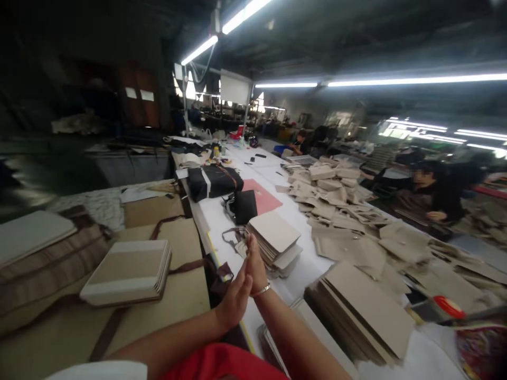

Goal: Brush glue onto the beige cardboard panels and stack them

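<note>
My left hand (234, 296) and my right hand (256, 268) meet palm to palm in the middle of the view, fingers stretched out and pointing forward. Nothing shows between them. A bracelet sits on my right wrist. Just beyond the fingertips is a stack of beige fabric panels (275, 232) on the white table (214, 214); whether the fingers touch it I cannot tell. To the right of my forearm stands a larger stack of taupe panels (372, 306). On the left, a stack of pale panels (129, 269) rests on a beige surface.
Loose taupe pieces (344, 243) are heaped along the table's right side. Farther up lie a black wrapped bundle (216, 182), a small black box (244, 206) and a pink sheet (261, 196). A person in dark clothes (447, 195) sits at the right; another person is farther back.
</note>
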{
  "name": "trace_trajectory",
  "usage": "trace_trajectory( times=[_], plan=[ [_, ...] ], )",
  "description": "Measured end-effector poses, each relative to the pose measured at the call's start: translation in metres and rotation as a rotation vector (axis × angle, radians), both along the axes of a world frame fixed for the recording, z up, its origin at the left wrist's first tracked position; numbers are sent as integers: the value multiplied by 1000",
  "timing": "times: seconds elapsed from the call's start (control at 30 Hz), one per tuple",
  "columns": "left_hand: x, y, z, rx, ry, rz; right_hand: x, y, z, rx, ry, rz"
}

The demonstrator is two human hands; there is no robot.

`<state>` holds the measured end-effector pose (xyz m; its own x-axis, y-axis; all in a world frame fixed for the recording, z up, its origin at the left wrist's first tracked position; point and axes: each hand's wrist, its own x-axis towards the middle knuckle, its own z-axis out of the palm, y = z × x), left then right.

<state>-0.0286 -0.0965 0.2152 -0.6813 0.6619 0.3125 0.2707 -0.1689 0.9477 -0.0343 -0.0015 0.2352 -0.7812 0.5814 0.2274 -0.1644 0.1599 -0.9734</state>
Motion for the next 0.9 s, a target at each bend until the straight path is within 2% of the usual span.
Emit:
trace_trajectory(
  times=[0.07, 0.13, 0.3, 0.37, 0.47, 0.6, 0.67, 0.7, 0.8, 0.9],
  plan=[
    [-8, -3, 10, 55, -149, 51, 9, -18, -5, 187, -63, 20],
    [-16, -6, 21, 133, -308, 66, 19, -35, -5, 293, -109, 48],
    [-33, -11, 41, 405, -720, -124, 45, -63, 5, 528, -111, 110],
    [-38, -12, 45, 468, -816, -143, 54, -67, 11, 568, -116, 161],
    [-42, -13, 50, 535, -916, -149, 63, -65, 19, 440, -47, 161],
    [-39, -15, 52, 598, -994, -189, 65, -47, 30, -67, 68, 54],
    [-34, -15, 49, 594, -1018, -214, 64, -35, 34, -249, 104, 29],
    [-32, -16, 47, 583, -1026, -229, 63, -31, 36, -271, 104, 0],
    [-22, -15, 41, 523, -1020, -281, 61, -22, 39, -185, 33, -77],
    [-11, -13, 37, 455, -973, -332, 57, -21, 38, -140, -30, -68]
  ],
)
